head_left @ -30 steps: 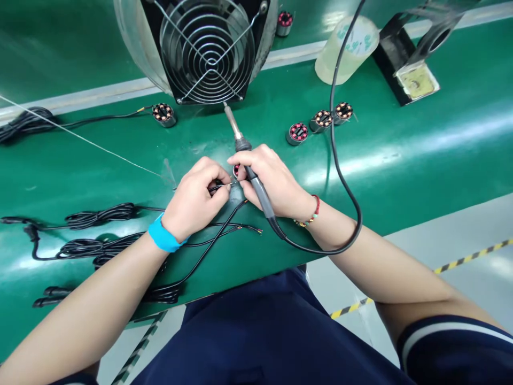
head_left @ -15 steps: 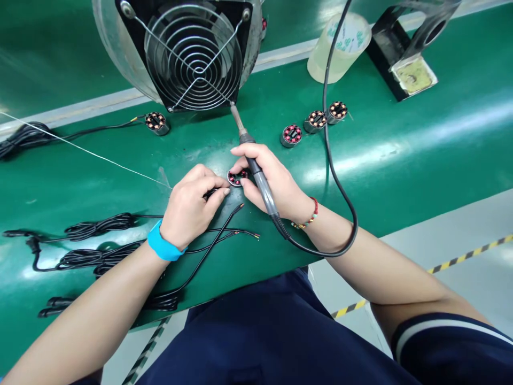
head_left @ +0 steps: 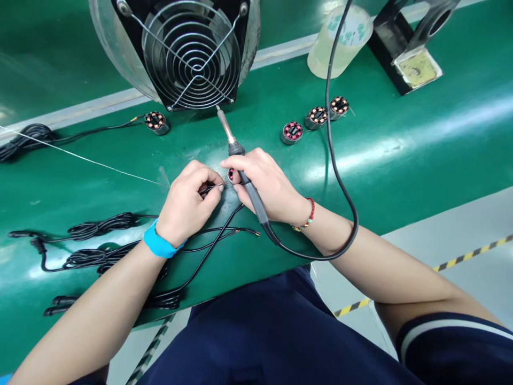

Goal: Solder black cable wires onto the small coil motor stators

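Note:
My right hand point(head_left: 266, 182) is closed round the grey handle of a soldering iron point(head_left: 254, 197), whose metal tip points up toward the fan's grille. Under its fingers a small coil ring with red windings point(head_left: 231, 175) shows in part; the rest is hidden. My left hand point(head_left: 192, 198) pinches a black cable point(head_left: 206, 189) by its thin end wires, just left of the ring. A thin pale wire point(head_left: 100, 163) runs from the left edge to my left hand.
A fan point(head_left: 196, 67) stands behind my hands, with a tape roll point(head_left: 340, 43) and an iron stand point(head_left: 417, 69) at the back right. Several coil parts point(head_left: 292, 132) sit on the green bench point(head_left: 401, 160). Bundled black cables point(head_left: 102, 225) lie at left.
The soldering iron and my right hand have shifted slightly left, covering more of the coil ring. My left hand has drawn a little left, and the wire ends show more clearly at its fingertips.

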